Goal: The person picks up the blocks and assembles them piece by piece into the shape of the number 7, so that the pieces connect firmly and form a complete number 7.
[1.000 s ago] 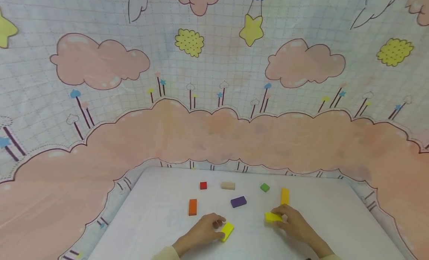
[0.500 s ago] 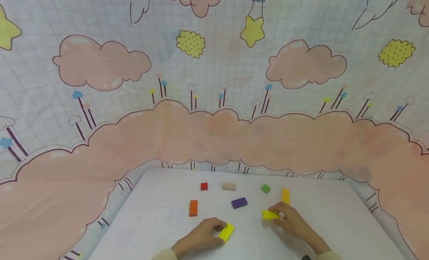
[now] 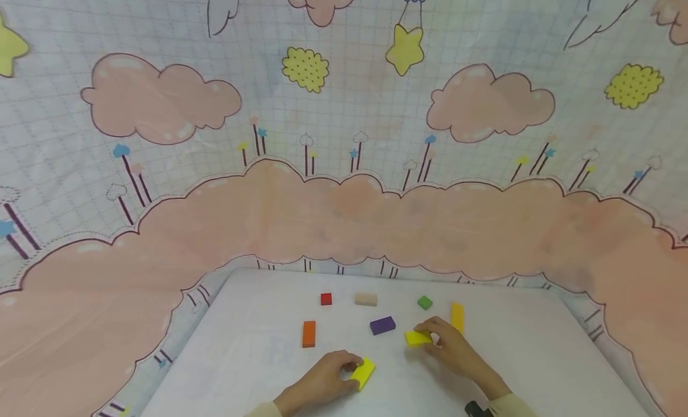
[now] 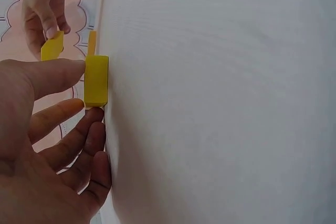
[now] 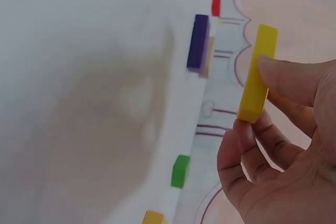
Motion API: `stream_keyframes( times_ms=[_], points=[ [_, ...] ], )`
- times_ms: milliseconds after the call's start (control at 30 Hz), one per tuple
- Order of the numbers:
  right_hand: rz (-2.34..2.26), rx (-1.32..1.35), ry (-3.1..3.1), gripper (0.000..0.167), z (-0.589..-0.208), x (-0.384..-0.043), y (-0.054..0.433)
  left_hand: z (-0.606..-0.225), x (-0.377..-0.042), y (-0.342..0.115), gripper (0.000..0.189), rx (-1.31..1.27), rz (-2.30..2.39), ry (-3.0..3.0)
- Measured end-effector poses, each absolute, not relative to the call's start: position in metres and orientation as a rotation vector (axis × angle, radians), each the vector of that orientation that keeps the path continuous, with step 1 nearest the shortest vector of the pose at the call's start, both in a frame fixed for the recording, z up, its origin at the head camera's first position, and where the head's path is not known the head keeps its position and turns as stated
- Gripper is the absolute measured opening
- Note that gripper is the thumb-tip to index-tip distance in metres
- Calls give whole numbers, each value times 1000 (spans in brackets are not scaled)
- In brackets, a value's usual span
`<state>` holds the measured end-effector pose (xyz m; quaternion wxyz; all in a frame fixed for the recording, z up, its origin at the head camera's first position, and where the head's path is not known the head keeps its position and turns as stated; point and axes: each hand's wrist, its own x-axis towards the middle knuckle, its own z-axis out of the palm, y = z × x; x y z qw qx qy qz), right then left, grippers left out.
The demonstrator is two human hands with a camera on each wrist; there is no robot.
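Observation:
My left hand [image 3: 326, 375] pinches a yellow block [image 3: 363, 374] between thumb and fingers; in the left wrist view that block [image 4: 96, 81] stands on the white tabletop. Another yellow block [image 3: 417, 339] is gripped by my right hand [image 3: 450, 345], to the right of the first one. The right wrist view shows this second block [image 5: 258, 74] raised off the surface, thumb on one side and fingers on the other. A purple block [image 3: 383, 325] lies just left of and beyond the right hand. Close behind that hand is an orange-yellow block [image 3: 457, 317].
An orange block [image 3: 309, 334] lies beyond the left hand. Along the back are a red cube [image 3: 326, 299], a beige block [image 3: 366, 299] and a green cube [image 3: 425, 302]. A patterned cloth [image 3: 344, 220] rises around the white table [image 3: 242, 321].
My right hand has moved left and slightly away from me, carrying its yellow block. The left hand has closed its forefinger onto its own yellow block, which has barely shifted.

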<state>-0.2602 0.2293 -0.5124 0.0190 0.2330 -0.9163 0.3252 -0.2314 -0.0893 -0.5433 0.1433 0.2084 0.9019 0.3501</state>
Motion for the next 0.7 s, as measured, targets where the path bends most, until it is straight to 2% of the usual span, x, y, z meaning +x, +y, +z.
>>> stream_keyframes(
  times_ms=[700],
  points=[
    [993,737,-2897,28,-510,-266,204,-539,-229,-88,46,604,913,2625]
  ],
)
